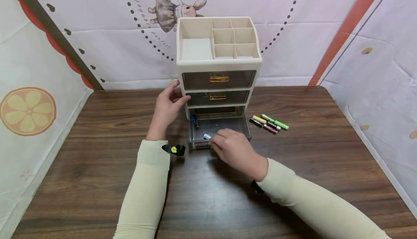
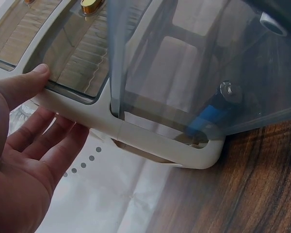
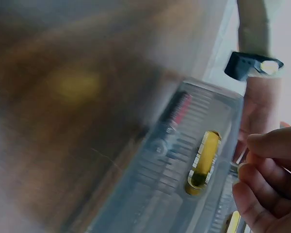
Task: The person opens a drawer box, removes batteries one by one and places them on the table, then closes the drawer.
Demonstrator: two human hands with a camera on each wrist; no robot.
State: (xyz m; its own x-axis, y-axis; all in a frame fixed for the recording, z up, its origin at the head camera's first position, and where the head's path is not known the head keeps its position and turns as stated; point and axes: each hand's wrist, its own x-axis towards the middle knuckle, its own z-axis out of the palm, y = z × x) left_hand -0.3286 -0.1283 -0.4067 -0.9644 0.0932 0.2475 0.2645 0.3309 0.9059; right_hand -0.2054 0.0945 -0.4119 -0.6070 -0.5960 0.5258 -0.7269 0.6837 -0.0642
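Note:
A cream drawer organizer (image 1: 219,64) stands at the back of the table, its clear bottom drawer (image 1: 224,125) pulled out. My left hand (image 1: 167,108) holds the organizer's left side, thumb on the front frame by the middle drawer and fingers along the side wall. My right hand (image 1: 236,150) is over the drawer's front edge, its fingertips pinching a pale battery (image 1: 207,136). Inside the drawer, a blue battery (image 1: 195,121) lies at the left, and a dark red battery (image 1: 201,144) lies along the front wall. The drawer's gold handle (image 3: 204,162) shows in the right wrist view.
Several batteries (image 1: 268,124), yellow, green, black and dark red, lie on the wooden table (image 1: 97,152) right of the organizer. Two upper drawers with gold handles (image 1: 219,79) are closed. A printed cloth (image 1: 293,58) hangs behind.

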